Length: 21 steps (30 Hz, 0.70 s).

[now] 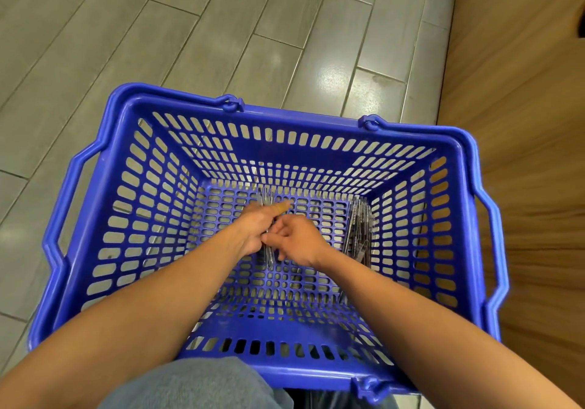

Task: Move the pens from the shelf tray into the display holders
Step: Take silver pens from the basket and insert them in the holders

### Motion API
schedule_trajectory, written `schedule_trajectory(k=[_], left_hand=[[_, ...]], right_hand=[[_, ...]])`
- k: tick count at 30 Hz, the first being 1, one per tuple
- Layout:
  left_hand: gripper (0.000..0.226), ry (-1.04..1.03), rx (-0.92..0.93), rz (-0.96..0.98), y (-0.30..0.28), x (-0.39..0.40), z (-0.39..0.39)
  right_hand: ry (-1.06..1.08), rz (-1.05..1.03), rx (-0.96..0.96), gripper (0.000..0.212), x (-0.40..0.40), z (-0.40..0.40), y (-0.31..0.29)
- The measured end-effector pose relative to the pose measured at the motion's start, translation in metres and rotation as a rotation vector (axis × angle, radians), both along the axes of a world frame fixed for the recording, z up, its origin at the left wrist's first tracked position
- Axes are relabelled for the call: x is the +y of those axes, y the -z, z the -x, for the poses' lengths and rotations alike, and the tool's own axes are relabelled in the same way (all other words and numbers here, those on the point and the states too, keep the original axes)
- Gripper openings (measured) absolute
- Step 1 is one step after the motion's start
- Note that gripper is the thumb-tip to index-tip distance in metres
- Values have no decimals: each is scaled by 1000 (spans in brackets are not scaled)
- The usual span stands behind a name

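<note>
I'm looking at a small bundle of slim clear-barrelled pens (268, 252), held low inside the blue perforated plastic shopping basket (177, 114), just above its floor. My left hand (256, 228) has its fingers curled round the middle of the bundle, with a tan finger cot on the extended fingertip, while my right hand (297, 241) pinches at the bundle's near side, fingers bent in — it seems to be squaring the pens up or adding one. A second loose heap of the same clear pens (357, 231) lies on the basket floor against the right wall, well apart from the hands.

I judge these pens light, stiff and smooth, so a loose bunch can fan out or slide through the fingers. Best gripped round the middle of the barrels, ends aligned.

Hard to read: how many pens are in either group, and which ends carry the tips — the barrels blur against the mesh. The hands cover the bundle's centre. No shelf tray or display holders show here, only grey floor tiles (158, 29), a wood-grain panel (522, 92) on the right, and a grey fabric-covered knee (196, 383) under the basket's near edge.
</note>
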State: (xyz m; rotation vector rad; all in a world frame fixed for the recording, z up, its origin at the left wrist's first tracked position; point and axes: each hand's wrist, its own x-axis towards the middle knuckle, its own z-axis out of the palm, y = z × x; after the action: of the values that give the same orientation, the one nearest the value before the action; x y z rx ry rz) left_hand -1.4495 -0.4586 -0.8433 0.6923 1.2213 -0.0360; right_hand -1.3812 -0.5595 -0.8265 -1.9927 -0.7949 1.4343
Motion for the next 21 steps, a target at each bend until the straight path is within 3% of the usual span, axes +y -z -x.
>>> schedule_trajectory(k=[5, 7, 11, 14, 17, 21], left_hand=[[54, -15, 68, -49, 1, 0, 0], [49, 0, 81, -77, 1, -1, 1], [45, 9, 72, -79, 3, 0, 3], [44, 24, 84, -84, 2, 0, 2], [58, 20, 84, -92, 5, -1, 3], [63, 30, 83, -99, 5, -1, 4]], right_hand=[[70, 24, 43, 19, -5, -9, -2], [142, 141, -91, 21, -13, -25, 3], [147, 540, -595, 21, -34, -58, 15], [114, 618, -690, 19, -42, -65, 24], [77, 626, -764, 13, -44, -64, 31], [67, 587, -812, 23, -42, -60, 39]])
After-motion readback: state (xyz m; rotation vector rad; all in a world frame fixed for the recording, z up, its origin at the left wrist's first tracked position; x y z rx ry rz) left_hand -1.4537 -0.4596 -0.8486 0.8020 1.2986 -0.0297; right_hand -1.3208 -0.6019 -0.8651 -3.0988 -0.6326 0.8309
